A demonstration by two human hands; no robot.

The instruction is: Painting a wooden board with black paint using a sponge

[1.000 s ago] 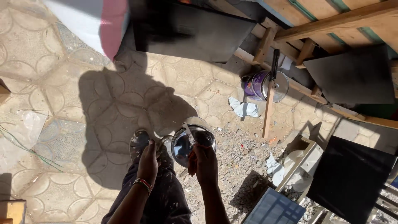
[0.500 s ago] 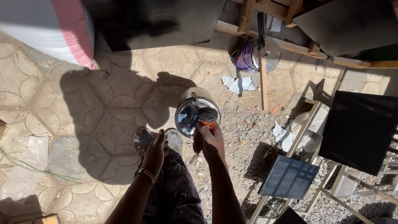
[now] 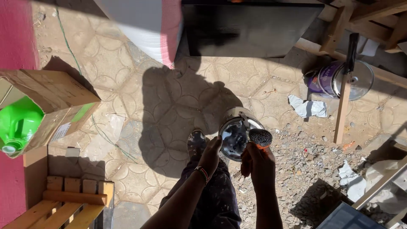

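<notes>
- standing over a patterned paving-stone floor (image 3: pixel 127 106), the person holds both hands out low in front, near the middle of the view.
- the right hand (image 3: pixel 257 163) is curled shut around the orange handle of a small roller (image 3: pixel 260 138) whose round, dark, speckled head sticks up at 12 o'clock from the knuckles.
- the open shiny metal paint tin (image 3: pixel 234 135) sits on the ground just beyond the hands, with the roller head over its rim at the tin's 3 o'clock side; whether the two touch cannot be told.
- the left hand (image 3: pixel 210 156) is loosely open with fingers together, holding nothing, its fingertips just beside the tin's 9 o'clock edge; a beaded bracelet (image 3: pixel 202 174) circles the wrist.
- a purple paint can (image 3: pixel 320 79) with a clear lid lies at 2 o'clock from the tin, a wooden stick (image 3: pixel 341 108) leaning across it.
- a crumpled scrap of pale paper (image 3: pixel 308 107) lies between the two cans.
- a black painted board (image 3: pixel 250 29) lies at 12 o'clock.
- a brown cardboard box (image 3: pixel 53 95) with a green plastic jug (image 3: pixel 17 123) in it sits at 9 o'clock.
</notes>
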